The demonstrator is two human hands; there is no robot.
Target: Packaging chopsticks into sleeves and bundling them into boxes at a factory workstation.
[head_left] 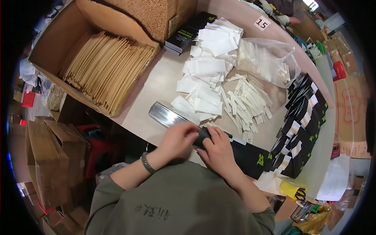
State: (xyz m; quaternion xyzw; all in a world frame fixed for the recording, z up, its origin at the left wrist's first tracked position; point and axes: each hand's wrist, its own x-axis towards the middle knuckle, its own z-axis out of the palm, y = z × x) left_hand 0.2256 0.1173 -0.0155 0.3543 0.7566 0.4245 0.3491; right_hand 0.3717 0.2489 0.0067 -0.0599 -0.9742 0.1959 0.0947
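Observation:
My right hand (pixel 217 148) grips a long black paper sleeve (pixel 250 156) with green print, its fingers pressed over the sleeve's left end. Close beside it, my left hand (pixel 178 139) has its fingers curled together at that same end; whatever they pinch is hidden. A shiny metal channel (pixel 166 114) slants out beyond my left hand, and its lower part is covered by my hands. Just past the hands lie a heap of white paper slips (pixel 205 66) and a loose pile of narrow pale strips (pixel 248 103).
At the left stands a carton (pixel 49 51) full of thin wooden sticks, with another stick-filled carton (pixel 141 15) behind it. A black box (pixel 190 33) and a clear plastic bag (pixel 266 58) lie farther back. Overlapping black sleeves with white slips (pixel 301 125) line the right edge.

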